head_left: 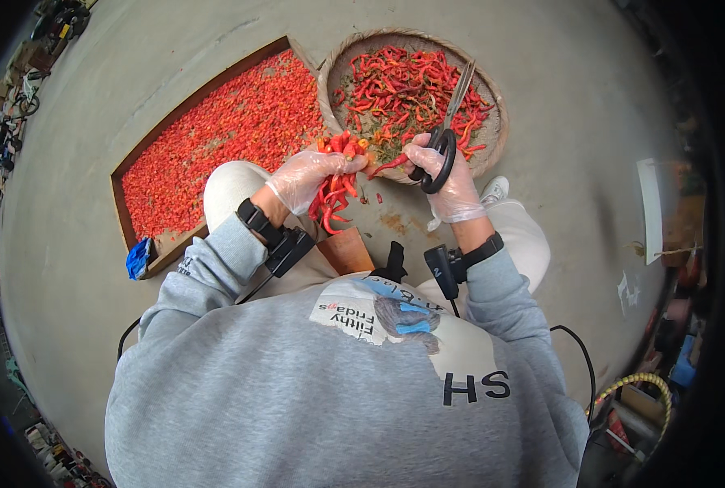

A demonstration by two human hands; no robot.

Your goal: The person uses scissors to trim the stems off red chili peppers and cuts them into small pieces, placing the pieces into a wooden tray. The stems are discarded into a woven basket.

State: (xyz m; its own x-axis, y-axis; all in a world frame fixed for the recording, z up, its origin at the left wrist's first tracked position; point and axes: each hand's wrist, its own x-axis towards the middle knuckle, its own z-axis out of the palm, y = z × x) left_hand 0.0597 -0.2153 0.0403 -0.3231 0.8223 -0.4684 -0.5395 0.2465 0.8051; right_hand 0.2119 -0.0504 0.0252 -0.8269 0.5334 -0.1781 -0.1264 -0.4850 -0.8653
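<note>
- Red chilli bunch: was clamped in L grip, hung btwn knees, nr the close rim of round basket.
- Single chilli: was pinched in R grip, so nearer R hand; lay just R of bunch, long axis slanting down-L twd L grip. Touching bunch or apart: couldn't tell.
- Scissors: were held in R grip too, blades pointing fwd & slightly R, over R part of basket, well apart from bunch.
- Counted: 1 scissors, 1 single chilli, 1 basket, 1 shallow tray (on L), 2 clear gloves, 2 black wrist straps, 1 blue wrapper at tray's near corner.
- Couldn't count exactly: bunch (several, overlapping), whole chillies in basket (dozens), small chilli pieces in tray (v. many).
</note>
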